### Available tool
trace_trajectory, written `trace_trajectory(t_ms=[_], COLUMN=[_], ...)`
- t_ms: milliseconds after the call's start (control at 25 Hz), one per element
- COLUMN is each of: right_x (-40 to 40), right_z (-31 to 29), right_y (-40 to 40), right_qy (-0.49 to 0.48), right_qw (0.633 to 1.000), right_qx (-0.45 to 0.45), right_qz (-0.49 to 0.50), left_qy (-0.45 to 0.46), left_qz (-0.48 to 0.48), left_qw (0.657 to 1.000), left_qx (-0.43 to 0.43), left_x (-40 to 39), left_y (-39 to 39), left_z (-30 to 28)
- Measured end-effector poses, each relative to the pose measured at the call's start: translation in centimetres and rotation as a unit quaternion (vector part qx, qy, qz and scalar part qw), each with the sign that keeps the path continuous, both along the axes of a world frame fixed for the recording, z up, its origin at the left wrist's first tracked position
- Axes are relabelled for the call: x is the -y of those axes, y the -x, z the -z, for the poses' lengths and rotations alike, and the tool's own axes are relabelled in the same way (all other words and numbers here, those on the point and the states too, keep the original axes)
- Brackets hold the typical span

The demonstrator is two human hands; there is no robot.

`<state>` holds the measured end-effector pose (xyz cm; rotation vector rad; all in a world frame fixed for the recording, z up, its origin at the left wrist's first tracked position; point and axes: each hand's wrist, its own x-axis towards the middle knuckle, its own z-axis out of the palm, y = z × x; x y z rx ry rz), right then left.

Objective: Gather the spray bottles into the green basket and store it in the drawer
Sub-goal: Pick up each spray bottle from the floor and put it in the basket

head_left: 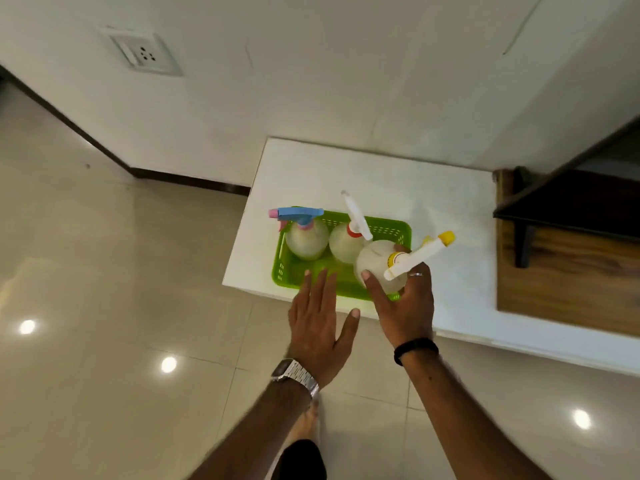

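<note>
A white worktop [398, 174] stands against a pale wall, with glossy beige floor tiles [104, 271] on the left, a wall socket [143, 53] higher up, and a wooden surface [568, 278] with a dark shelf at the right. Near the worktop's front edge sits the green basket [294, 271], a slotted plastic tray. Two translucent whitish spray bottles stand upright along its far side: the blue-trigger bottle [306, 239] with a pink nozzle on the left, and just beside it the red-collared bottle [346, 242] with a white trigger. The right hand [405, 306] has its fingers [372, 285] wrapped around the round body of the yellow-nozzle bottle [377, 259], holding it over the basket's right end, its white trigger pointing right. The left hand [317, 323] is spread flat and empty, its fingertips over the basket's near rim; whether they touch it cannot be told.
</note>
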<state>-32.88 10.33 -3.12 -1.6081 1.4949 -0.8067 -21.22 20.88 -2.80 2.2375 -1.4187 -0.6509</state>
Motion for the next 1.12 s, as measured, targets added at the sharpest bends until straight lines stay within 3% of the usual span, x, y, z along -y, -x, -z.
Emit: trace_trajectory(t_ms=[80, 200, 400, 640, 1120], right_x=[0.1, 0.5, 0.8, 0.8, 0.5], right_z=[1.1, 1.9, 3.5, 5.5, 5.4], right_y=[-0.8, -1.3, -1.2, -1.2, -0.9], right_qy=[-0.008, -0.015, 0.013, 0.023, -0.07], right_qw=[0.999, 0.997, 0.975, 0.953, 0.957], right_qx=[-0.029, -0.065, -0.223, -0.3, -0.276], right_qz=[0.016, 0.044, 0.018, 0.037, 0.047], left_qy=[-0.045, -0.08, -0.095, -0.098, -0.094], left_qz=[0.025, 0.069, 0.102, 0.125, 0.176], left_qw=[0.996, 0.989, 0.983, 0.98, 0.971], left_qx=[0.071, 0.107, 0.119, 0.118, 0.129], left_x=[-1.4, -2.4, -2.8, -3.0, -2.4], left_y=[-1.7, -3.0, -3.5, -4.3, -6.2], left_z=[2.4, 4.7, 6.3, 6.7, 6.6])
